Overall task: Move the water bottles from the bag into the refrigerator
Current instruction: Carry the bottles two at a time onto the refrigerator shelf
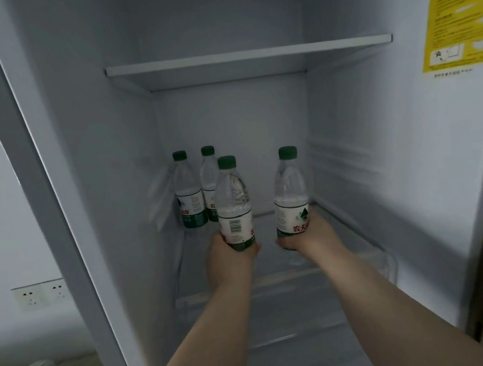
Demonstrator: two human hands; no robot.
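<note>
Left hand (228, 259) round left bottle (233, 202), right hand (317, 231) round right bottle (289, 188)

Your left hand (228, 255) grips the left bottle (233, 202) low on its label, upright. Your right hand (311, 235) grips the right bottle (289, 188) the same way. Both are inside the refrigerator (71, 113), over the lower shelf (276, 273). Two back bottles (189, 195) stand side by side, rear left. The upper shelf (248, 55) is above, and a yellow sticker (458, 19) is on the right wall.

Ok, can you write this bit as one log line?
phase: placing | left hand: grips left bottle | right hand: grips right bottle | fridge shelf: two back bottles upright
</note>
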